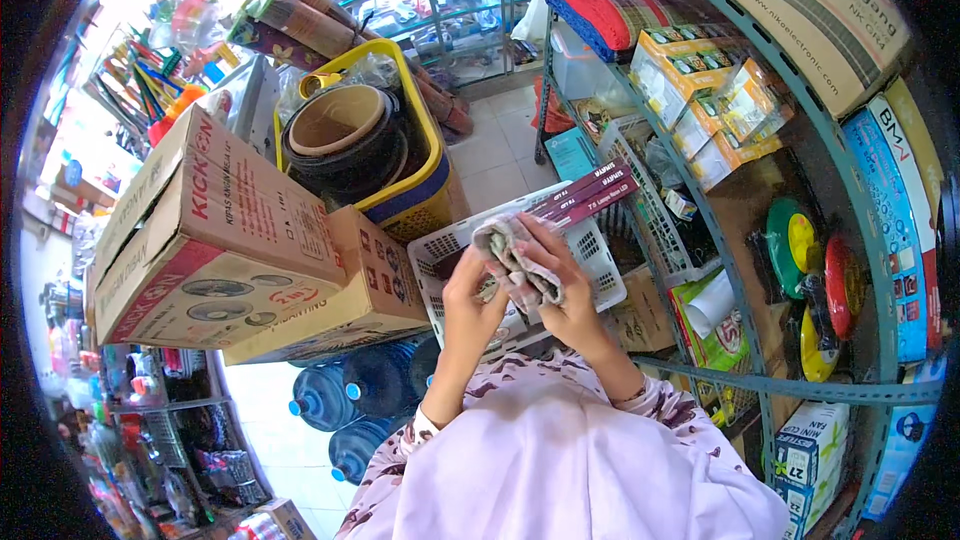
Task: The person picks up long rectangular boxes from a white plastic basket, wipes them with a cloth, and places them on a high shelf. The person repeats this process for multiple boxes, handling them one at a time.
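Note:
A crumpled, checked cloth [517,259] is bunched between my two hands, above a white plastic basket [600,255]. My left hand [474,296] grips the cloth's left side, fingers curled at its lower edge. On the other side, my right hand [566,277] has its fingers over the top and right of the cloth. Whether something is wrapped inside the cloth cannot be seen. Two long maroon LED lamp boxes [589,195] lie slanted across the basket's far right rim. Much of the basket's inside is hidden behind my hands.
Left of the basket, a large fan carton [240,240] rests on another carton [375,270]. A yellow-rimmed bin [431,127] holding black rolls stands beyond. Blue water jugs [322,394] lie at lower left. A metal shelf rack [720,240] with boxed goods runs along the right.

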